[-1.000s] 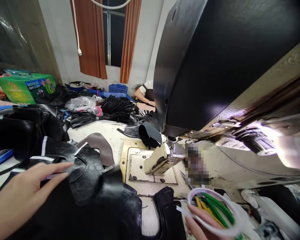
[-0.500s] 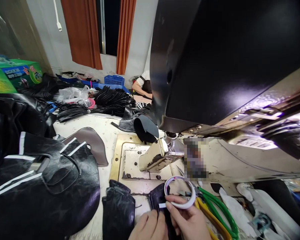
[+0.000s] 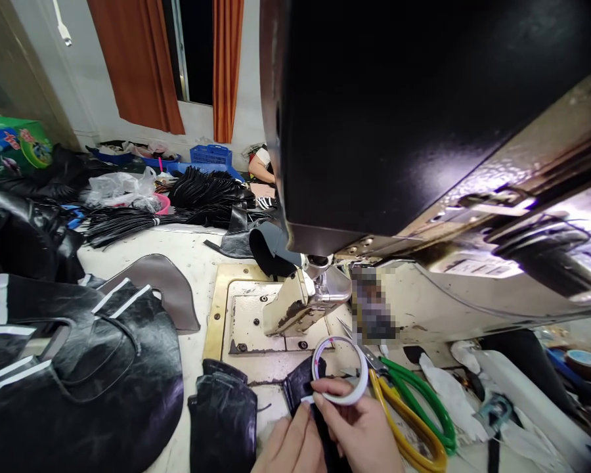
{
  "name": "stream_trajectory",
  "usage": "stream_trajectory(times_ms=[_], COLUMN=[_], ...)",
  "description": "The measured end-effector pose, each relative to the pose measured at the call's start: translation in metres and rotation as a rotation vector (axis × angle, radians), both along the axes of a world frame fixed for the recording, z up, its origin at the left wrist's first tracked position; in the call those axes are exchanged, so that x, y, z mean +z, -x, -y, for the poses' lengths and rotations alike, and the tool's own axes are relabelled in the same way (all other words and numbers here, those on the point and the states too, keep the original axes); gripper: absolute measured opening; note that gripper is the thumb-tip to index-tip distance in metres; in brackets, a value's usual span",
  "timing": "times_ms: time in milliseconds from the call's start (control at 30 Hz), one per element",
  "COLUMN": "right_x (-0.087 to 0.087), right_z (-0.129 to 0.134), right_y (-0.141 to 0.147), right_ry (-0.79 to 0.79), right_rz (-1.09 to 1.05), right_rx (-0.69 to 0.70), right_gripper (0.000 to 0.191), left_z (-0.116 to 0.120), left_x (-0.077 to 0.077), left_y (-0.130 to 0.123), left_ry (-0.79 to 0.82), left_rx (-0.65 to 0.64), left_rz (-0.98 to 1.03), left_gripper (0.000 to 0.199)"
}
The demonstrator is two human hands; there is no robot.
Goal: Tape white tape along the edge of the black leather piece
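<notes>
Holding a white tape roll [image 3: 359, 391] between thumb and fingers of the right hand [image 3: 362, 427], in front of the machine post [image 3: 289, 303]; resting the left hand [image 3: 293, 443], with fingers close together, at the roll's loose end [image 3: 308, 399], over a black piece [image 3: 297, 382] in front of that same post; cannot tell whether pinching anything there.

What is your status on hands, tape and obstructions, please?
Right hand holds tape; left hand by its loose end. Loose end over black piece, contact unclear. Scissors beside right hand, might crowd it.
</notes>
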State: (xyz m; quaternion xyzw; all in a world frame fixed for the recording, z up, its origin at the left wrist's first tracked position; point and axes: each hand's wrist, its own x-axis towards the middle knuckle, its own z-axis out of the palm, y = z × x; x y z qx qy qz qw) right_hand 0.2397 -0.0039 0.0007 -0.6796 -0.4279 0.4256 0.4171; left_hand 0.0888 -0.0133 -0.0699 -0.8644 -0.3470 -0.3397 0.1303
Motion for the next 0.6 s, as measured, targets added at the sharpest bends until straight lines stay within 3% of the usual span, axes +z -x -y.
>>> stream_trajectory(times_ms=[133,300,400,600], right_x=[0.012,0.04,0.05,0.037], right_z=[-0.004,-0.01,-0.017,-0.021], right_y=[0.004,-0.012,-0.024,-0.03], right_ry=[-0.115,-0.022,-0.079,-0.14], right_rz=[0.129,0.356,0.487,0.544], right_rx=[0.009,0.226,0.236,0.088], right_gripper=[0.028,0.032,0.032,0.031], left_z=[0.001,-0.001,-0.003,-0.005], left_x=[-0.01,0.0,0.008,0.031], left_y=[0.001,0.001,0.0,-0.007], left_ry=[0.087,0.078,0.038,0.043], left_rx=[-0.071,-0.142,-0.121,-0.015], left_rz=[-0.11,-0.228,-0.222,-0.158], left_gripper=[0.025,0.023,0.022,0.027])
